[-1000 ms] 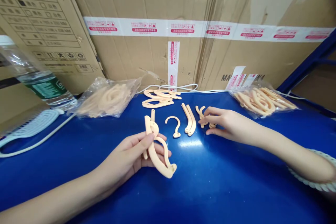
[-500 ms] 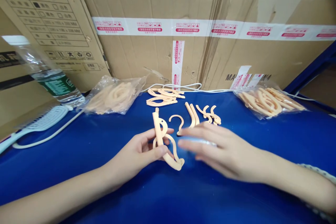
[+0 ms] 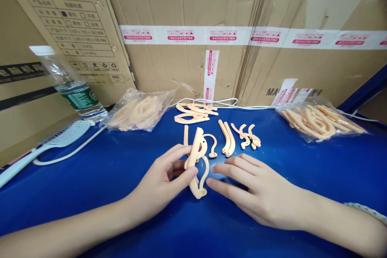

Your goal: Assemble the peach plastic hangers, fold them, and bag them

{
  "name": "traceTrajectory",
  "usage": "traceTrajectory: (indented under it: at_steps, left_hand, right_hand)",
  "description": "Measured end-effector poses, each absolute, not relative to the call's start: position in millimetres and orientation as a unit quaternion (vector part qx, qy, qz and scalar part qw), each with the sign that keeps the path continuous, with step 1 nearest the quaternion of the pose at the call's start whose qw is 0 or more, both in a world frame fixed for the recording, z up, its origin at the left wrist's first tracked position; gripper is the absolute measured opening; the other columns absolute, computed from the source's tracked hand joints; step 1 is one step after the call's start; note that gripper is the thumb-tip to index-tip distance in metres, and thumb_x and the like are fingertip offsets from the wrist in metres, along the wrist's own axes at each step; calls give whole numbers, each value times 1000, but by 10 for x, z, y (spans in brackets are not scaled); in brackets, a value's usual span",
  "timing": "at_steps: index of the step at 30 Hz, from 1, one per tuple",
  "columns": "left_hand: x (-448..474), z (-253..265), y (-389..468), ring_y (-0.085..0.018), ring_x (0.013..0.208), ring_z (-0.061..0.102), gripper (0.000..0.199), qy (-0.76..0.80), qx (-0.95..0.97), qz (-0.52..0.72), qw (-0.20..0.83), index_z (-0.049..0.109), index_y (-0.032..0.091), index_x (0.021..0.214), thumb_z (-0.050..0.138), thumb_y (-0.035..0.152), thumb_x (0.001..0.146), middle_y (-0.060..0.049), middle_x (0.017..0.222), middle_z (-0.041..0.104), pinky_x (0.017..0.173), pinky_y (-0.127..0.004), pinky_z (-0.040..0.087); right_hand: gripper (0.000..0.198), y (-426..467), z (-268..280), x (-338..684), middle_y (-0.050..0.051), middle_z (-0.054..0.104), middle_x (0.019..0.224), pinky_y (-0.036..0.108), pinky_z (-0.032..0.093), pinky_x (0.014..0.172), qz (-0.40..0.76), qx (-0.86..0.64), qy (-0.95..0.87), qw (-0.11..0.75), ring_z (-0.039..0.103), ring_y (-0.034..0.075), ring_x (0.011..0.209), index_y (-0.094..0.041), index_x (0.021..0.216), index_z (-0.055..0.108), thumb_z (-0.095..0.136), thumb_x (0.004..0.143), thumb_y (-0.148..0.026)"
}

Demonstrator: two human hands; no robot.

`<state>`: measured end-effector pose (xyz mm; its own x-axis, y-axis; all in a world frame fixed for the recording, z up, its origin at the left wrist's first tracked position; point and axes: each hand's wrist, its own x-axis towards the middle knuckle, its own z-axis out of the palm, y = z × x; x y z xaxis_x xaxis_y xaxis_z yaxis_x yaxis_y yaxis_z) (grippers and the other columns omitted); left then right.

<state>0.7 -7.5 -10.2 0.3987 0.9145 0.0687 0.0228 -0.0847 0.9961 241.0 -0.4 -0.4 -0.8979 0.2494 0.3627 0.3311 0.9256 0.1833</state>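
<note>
My left hand (image 3: 172, 181) is closed around a partly joined, cream-coloured folding clothes hanger (image 3: 196, 149), made of a straight arm, a rounded piece and a curved hook (image 3: 206, 169). My right hand (image 3: 250, 189) hovers just to the right of it, fingers spread and holding nothing; its index fingertip is close to the hanger's hook, and I cannot tell whether they touch. Behind the hands, a loose hanger hook (image 3: 214, 143), two slim hanger arms (image 3: 227, 137) and several small curved hooks (image 3: 248, 135) lie on the blue table.
Farther back lies a pile of hanger pieces (image 3: 193, 113). Clear bags of similar parts rest at left (image 3: 140, 111) and right (image 3: 322, 123). A water bottle (image 3: 77, 92), a pale blue hairbrush (image 3: 60, 139) and a white cable (image 3: 69, 153) are at left. Cardboard boxes (image 3: 181, 4) wall the back.
My left hand has turned the hanger, so its arm now leans right and its hook end sits lower left. My right hand has slowed beside it, slightly lower. The view has shifted left.
</note>
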Motion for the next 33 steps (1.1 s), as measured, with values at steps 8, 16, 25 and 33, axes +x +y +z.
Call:
traceTrajectory:
  at_steps: [8,16,25,33]
  left_hand:
    - [5,-103,-61,-17,80,64,31,409,619,396,542,61,20,116,63,29,86,-5,104,61,76,-31,57]
    - [-14,-68,-47,-17,77,64,25,431,635,432,474,68,19,106,64,33,86,-5,100,63,71,-29,56]
    - [-71,-64,-39,-15,75,60,26,434,723,401,358,70,24,114,59,29,92,-2,85,64,66,-24,48]
    - [-64,-92,-43,-14,74,60,31,466,713,395,343,63,25,123,53,33,95,-3,95,64,66,-23,49]
  right_hand:
    - [42,-7,10,2419,11,58,135,46,46,90,-148,-167,-964,141,55,30,112,-14,130,57,41,91,-13]
    - [43,-60,50,2442,15,44,146,42,49,97,76,-256,-938,222,45,26,132,-20,129,56,42,90,-9]
    - [50,7,64,2511,7,40,151,50,35,111,416,-289,-829,238,32,25,141,-33,143,42,52,95,-26]
    - [37,95,12,2456,9,57,134,43,49,100,525,-327,-694,369,56,25,123,-27,126,57,60,89,-30]
